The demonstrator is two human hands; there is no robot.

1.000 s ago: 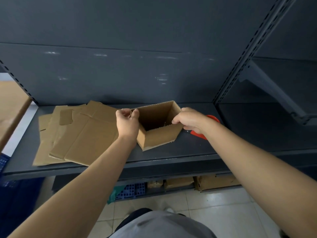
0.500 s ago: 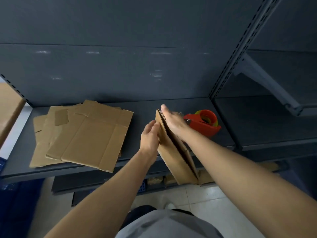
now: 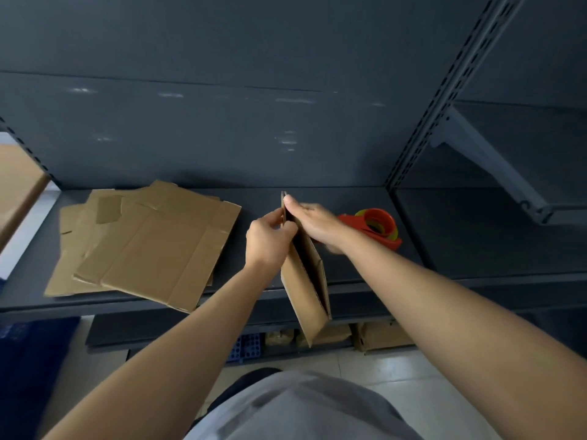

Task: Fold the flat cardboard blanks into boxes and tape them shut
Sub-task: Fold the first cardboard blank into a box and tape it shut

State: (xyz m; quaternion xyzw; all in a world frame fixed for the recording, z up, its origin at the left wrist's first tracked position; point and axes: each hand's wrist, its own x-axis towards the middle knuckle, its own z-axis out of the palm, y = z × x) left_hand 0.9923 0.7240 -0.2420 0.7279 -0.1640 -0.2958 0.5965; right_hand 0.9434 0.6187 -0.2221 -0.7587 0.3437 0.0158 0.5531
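Observation:
A brown cardboard box blank, squashed almost flat and held edge-on, hangs in front of the dark shelf. My left hand pinches its upper left edge with thumb and fingers. My right hand lies along its right face, the thumb at the top corner. A pile of flat cardboard blanks rests on the shelf to the left. A red tape dispenser with a yellow-green roll stands on the shelf just right of my right hand.
The shelf's front lip runs below the blanks. A perforated upright and a bracket divide off the bay at right. Brown boxes and a blue crate sit on the low shelf.
The opened box that stood on the shelf has been lifted and pressed flat between both hands. My left hand has since shifted up to pinch its top edge.

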